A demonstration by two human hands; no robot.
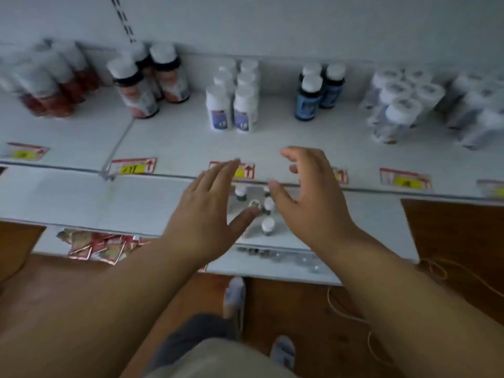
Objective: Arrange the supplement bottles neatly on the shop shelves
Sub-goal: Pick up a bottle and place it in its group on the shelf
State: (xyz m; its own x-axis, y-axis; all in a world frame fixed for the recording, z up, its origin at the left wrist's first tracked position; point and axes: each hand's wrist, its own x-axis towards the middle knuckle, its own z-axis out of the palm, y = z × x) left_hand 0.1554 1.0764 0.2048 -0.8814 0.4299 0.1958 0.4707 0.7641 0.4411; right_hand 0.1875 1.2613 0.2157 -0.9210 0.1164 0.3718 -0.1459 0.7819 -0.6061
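Below the white bottles [234, 105] on the top shelf [177, 143], the left hand [207, 211] and right hand [308, 197] hovered with fingers released, above small bottles [268, 211] on a lower shelf [81, 197].

White top shelf [177, 143] spanning the upper half of the frame, bearing upright groups of bottles: red bottles [51, 80] at upper left; dark-collared bottles [147, 77] beside them; white bottles [236, 96] at centre in two rows; three blue bottles [319, 91] right of centre; pale bottles [398, 105] and a further blurred group [477, 105] at upper right. Price tags [132, 166] line its front edge. Middle shelf [81, 197], below, carries small white-capped bottles [267, 226] at centre. Lowest shelf [272, 264] holds red packets [92, 245] at lower left. Wooden floor [313, 323] along the bottom, with a thin cord [343, 315] at right.
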